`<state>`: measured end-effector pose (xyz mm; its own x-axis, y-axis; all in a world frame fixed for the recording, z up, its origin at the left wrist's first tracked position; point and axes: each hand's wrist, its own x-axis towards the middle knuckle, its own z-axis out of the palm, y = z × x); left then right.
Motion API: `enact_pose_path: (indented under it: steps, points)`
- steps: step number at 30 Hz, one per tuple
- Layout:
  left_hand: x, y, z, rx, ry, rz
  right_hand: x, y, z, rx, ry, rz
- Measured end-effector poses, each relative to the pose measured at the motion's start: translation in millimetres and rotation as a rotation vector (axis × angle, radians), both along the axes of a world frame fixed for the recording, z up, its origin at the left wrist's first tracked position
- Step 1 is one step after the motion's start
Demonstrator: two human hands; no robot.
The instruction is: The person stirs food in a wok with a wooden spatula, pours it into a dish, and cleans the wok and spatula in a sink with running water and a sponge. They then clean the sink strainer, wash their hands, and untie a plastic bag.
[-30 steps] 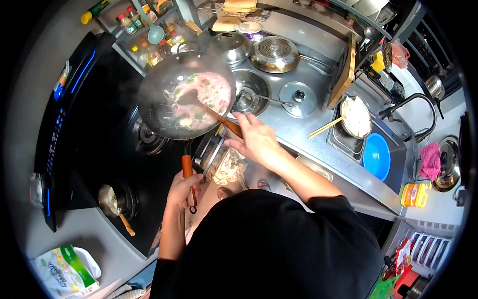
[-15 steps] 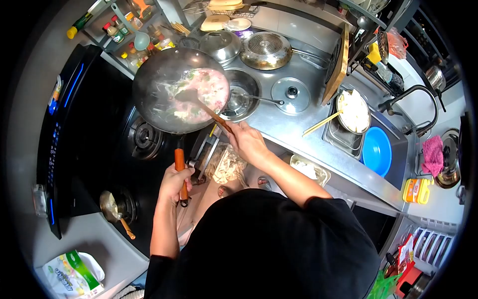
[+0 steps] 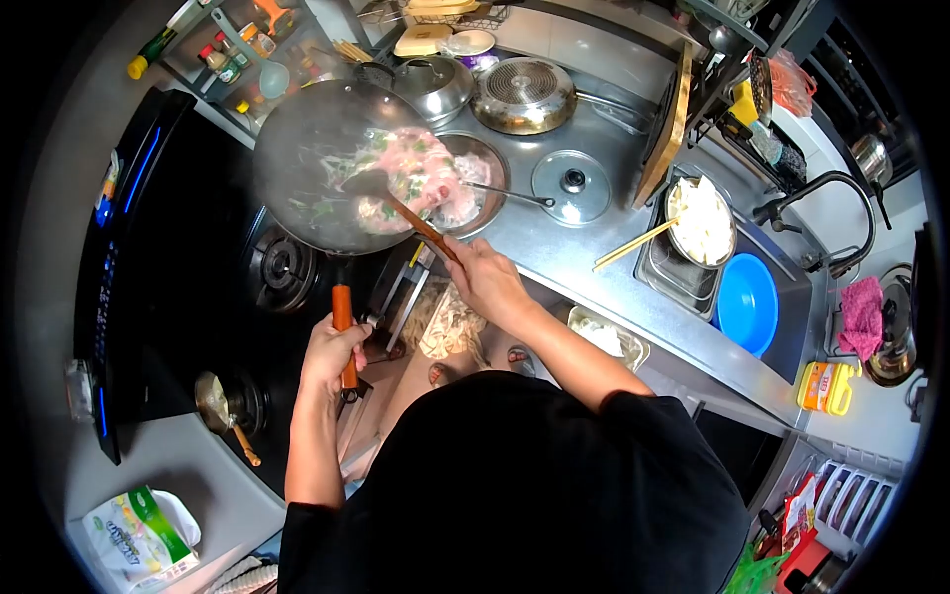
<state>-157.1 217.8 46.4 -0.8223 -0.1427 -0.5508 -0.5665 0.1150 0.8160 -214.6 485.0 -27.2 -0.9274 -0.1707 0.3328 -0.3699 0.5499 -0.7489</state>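
Soupy pink food [image 3: 416,163] now spills into a metal bowl [image 3: 498,166].

The wok [image 3: 297,163] is dark gray, and the wok handle [image 3: 342,305] is orange-brown. The food [image 3: 408,163] is pink and white with green bits. The spatula [image 3: 421,227] has a reddish-brown handle. The ladle [image 3: 274,79] is pale blue-green. The frying pan [image 3: 522,87] is silvery, with rings on its bottom. The basin [image 3: 747,309] is bright blue, the cloth [image 3: 859,315] pink, the chopsticks [image 3: 633,246] yellow, the shirt [image 3: 515,485] black. The paper pack [image 3: 129,543] is white with a green stripe.
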Motion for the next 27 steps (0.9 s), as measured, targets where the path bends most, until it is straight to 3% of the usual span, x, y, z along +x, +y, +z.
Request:
enact_pose_path:
  steps: [20,27]
  points:
    - [-7,8,6,-0.148,0.040,0.002,1,13,-4,-0.045,-0.013,0.006]
    - [-5,19,7,-0.363,0.088,-0.032,6,18,-11,-0.061,-0.039,-0.015]
